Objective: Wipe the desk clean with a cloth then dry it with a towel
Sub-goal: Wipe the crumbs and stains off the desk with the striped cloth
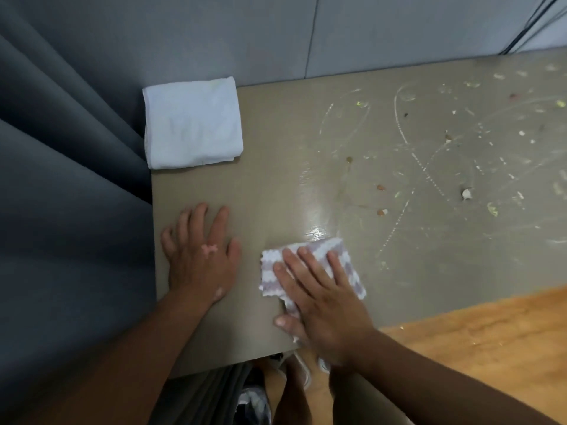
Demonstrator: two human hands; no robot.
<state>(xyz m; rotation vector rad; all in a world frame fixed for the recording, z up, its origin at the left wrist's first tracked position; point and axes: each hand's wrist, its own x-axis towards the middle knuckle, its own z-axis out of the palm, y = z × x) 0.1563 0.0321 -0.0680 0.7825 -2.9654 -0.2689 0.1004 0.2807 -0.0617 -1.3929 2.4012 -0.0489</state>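
A beige desk point(276, 185) fills the middle of the head view. My right hand point(319, 299) lies flat on a purple-and-white patterned cloth point(343, 253), pressing it onto the desk near the front edge. My left hand point(199, 256) rests palm down on the desk to the left of the cloth, fingers spread, holding nothing. A folded white towel point(191, 122) lies at the desk's back left corner. The desk's right half carries smears, white streaks and small crumbs point(466, 193). A wet sheen point(316, 216) shows just beyond the cloth.
A dark grey curtain point(67, 179) hangs along the desk's left edge. A grey wall panel point(306, 35) stands behind the desk, with black cables point(527, 23) at the top right. Wooden floor point(478, 338) lies past the desk's front right edge. My legs and shoes point(254, 394) are below.
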